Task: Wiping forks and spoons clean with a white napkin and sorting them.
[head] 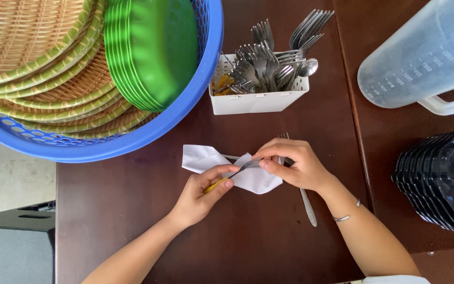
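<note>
The desk (269, 247) is dark, smooth wood with a dull sheen; the forks (269, 63) are shiny metal in a matt white plastic caddy (258, 102). The napkin (200, 158) is soft white paper; the woven trays (32, 47) look rough beside glossy green plastic plates (158, 47).

Bare forearms, a thin silver bangle (346, 214) on the right wrist

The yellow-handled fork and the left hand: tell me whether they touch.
Touching. The head view shows the left hand closed round the yellow handle of the fork, thumb pressed on top, over the white napkin.
</note>
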